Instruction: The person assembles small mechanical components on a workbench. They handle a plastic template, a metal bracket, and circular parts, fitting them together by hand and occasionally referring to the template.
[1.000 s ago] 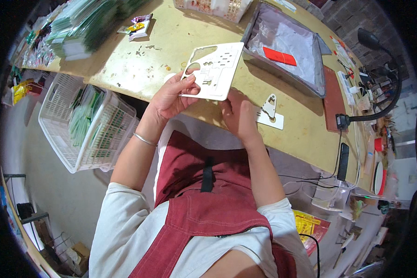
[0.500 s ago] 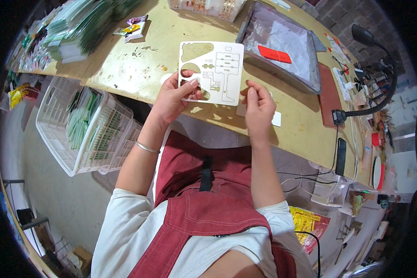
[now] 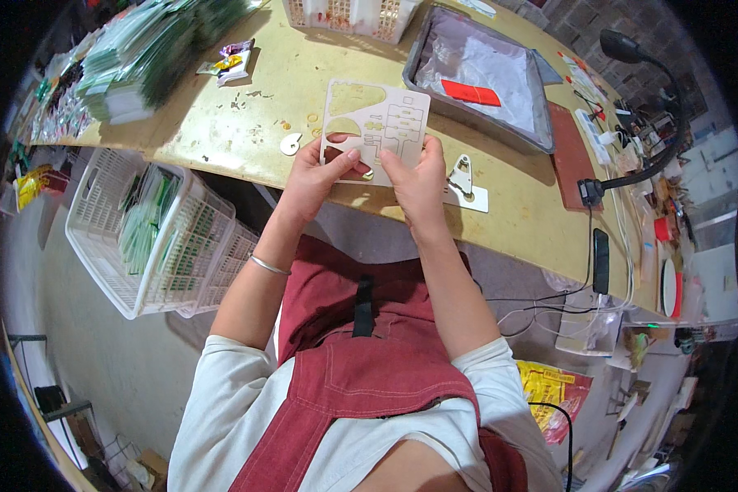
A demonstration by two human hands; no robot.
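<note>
White cut-out board [image 3: 395, 133], upper centre of the frame, is held at its lower left by the left hand [image 3: 312, 172] and lower right by the right hand [image 3: 418, 184].

Dark red bib garment [image 3: 385, 381] worn over a pale, loose short-sleeved shirt [image 3: 221, 426].
The red cloth looks thick and matte, with lighter stitching along the seams of the bib [image 3: 402, 385] and of the broad left shoulder strap [image 3: 283, 447]; the right strap [image 3: 500, 463] shows partly, and the upper edge curves across the chest. A short, flat black strip [image 3: 363, 307] runs down the middle of the creased lower part. The shirt's left sleeve [image 3: 239, 369] and right sleeve [image 3: 485, 369] end around the elbows, and a thin silvery bangle [image 3: 269, 265] circles the left forearm [image 3: 250, 303].
</note>
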